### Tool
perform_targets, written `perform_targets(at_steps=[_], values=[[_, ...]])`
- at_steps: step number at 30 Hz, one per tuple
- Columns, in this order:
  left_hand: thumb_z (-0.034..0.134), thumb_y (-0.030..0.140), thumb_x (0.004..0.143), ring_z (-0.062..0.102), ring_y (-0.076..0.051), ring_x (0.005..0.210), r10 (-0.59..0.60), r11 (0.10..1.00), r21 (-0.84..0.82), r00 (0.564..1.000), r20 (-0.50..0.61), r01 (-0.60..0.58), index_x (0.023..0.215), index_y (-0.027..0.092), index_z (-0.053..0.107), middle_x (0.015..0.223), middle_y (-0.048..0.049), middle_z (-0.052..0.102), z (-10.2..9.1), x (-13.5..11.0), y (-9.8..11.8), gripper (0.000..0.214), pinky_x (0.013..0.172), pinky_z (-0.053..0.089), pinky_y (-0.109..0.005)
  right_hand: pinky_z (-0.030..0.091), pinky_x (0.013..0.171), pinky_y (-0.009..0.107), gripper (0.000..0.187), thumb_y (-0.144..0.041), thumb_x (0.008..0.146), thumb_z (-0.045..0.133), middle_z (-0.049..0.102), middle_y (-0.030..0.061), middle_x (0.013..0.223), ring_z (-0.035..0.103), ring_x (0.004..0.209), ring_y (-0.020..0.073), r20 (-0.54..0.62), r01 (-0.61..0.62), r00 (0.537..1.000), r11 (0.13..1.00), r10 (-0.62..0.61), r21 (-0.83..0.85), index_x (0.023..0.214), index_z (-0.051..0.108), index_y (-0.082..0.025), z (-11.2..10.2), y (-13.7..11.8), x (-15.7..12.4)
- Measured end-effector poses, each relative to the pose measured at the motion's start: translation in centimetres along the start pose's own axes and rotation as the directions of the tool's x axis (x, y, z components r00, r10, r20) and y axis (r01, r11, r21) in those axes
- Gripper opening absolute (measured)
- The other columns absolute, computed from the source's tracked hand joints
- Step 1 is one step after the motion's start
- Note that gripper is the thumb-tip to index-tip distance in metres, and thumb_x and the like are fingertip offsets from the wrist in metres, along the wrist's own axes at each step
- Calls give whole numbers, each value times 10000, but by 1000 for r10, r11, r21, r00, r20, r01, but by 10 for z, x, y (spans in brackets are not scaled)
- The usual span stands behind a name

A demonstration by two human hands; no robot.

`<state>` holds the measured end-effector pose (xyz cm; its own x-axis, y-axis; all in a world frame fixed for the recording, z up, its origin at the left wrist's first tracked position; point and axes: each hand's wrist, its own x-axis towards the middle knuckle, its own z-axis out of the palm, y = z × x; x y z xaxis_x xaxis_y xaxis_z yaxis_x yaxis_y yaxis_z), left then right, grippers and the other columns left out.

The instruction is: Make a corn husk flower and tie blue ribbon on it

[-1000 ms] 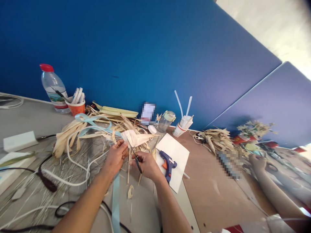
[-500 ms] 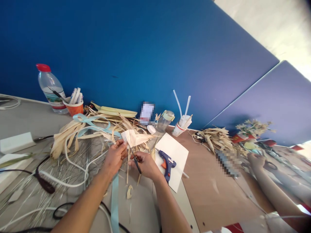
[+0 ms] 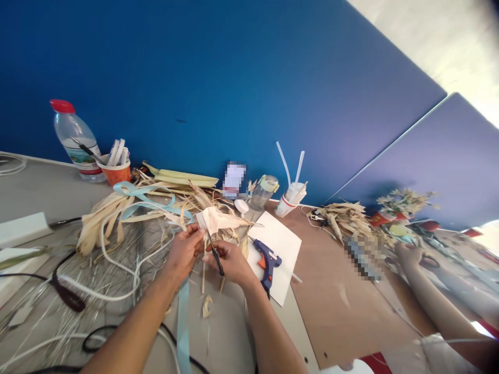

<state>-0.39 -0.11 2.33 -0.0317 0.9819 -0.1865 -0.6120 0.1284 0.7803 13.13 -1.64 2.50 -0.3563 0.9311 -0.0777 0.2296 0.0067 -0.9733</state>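
Centrally, left hand pinching papery pale husk, right hand gripping apparently thin dark scissors.

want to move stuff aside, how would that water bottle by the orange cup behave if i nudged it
The bottle stands tall and narrow near the cup, so a push up high would probably tip it. It looks like thin clear plastic, mostly empty, so likely light and easy to slide. Once on its side, its round body might roll across the table.
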Motion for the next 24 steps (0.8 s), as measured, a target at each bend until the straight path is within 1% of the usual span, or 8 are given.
perform_targets(at_steps=[2, 5, 7, 10, 15, 20, 24], values=[[770, 289, 581, 291, -28, 354, 6, 999, 37, 1000, -16, -6, 721, 150, 557, 414, 109, 397, 1, 0, -1, 290, 378, 194, -168, 257, 477, 211, 250, -377, 679, 711, 382, -61, 553, 309, 503, 85, -6, -9, 1000, 1000, 9, 8, 822, 641, -184, 0, -1, 0], [772, 295, 564, 450, -65, 436, 11, 996, 85, 1000, -21, -9, 742, 150, 567, 531, 63, 537, 1, 0, -4, 308, 432, 312, -181, 276, 483, 210, 280, -394, 677, 707, 411, -54, 571, 339, 524, 94, -24, -2, 1000, 1000, 2, 22, 846, 642, -180, 1, -2, 0], [769, 298, 565, 520, -95, 504, 12, 995, 101, 1000, -3, -12, 758, 152, 575, 608, 35, 594, 0, 0, -6, 310, 485, 375, -203, 290, 491, 211, 292, -394, 670, 713, 424, -49, 585, 352, 540, 97, -46, 22, 999, 999, -21, 30, 846, 641, -173, 1, -3, 1], [761, 300, 580, 526, -103, 516, 24, 991, 132, 1000, 16, -26, 743, 153, 581, 609, 29, 597, -2, 1, -9, 284, 502, 392, -211, 306, 495, 213, 293, -405, 673, 709, 436, -43, 594, 368, 549, 100, -78, 48, 996, 998, -45, 43, 825, 642, -163, 2, -4, 1], [752, 291, 595, 502, -91, 505, 35, 987, 154, 999, 34, -40, 709, 153, 585, 582, 38, 570, -4, 2, -10, 246, 498, 391, -202, 343, 526, 216, 306, -435, 697, 692, 486, -30, 625, 404, 572, 101, -78, 102, 992, 993, -96, 67, 823, 653, -158, 3, -6, 0], [741, 289, 616, 507, -93, 521, 47, 985, 165, 998, 47, -54, 718, 152, 591, 595, 34, 578, -5, 2, -11, 227, 506, 396, -201, 359, 530, 220, 330, -460, 691, 696, 496, -28, 603, 423, 573, 108, -100, 68, 993, 996, -61, 64, 817, 644, -159, 5, -5, 1], [735, 294, 627, 507, -95, 520, 50, 984, 167, 997, 57, -59, 718, 154, 586, 593, 34, 578, -6, 4, -13, 224, 502, 394, -201, 345, 533, 229, 314, -450, 697, 692, 480, -31, 614, 399, 562, 103, -99, 75, 993, 993, -66, 88, 798, 616, -163, 7, -3, 2]])
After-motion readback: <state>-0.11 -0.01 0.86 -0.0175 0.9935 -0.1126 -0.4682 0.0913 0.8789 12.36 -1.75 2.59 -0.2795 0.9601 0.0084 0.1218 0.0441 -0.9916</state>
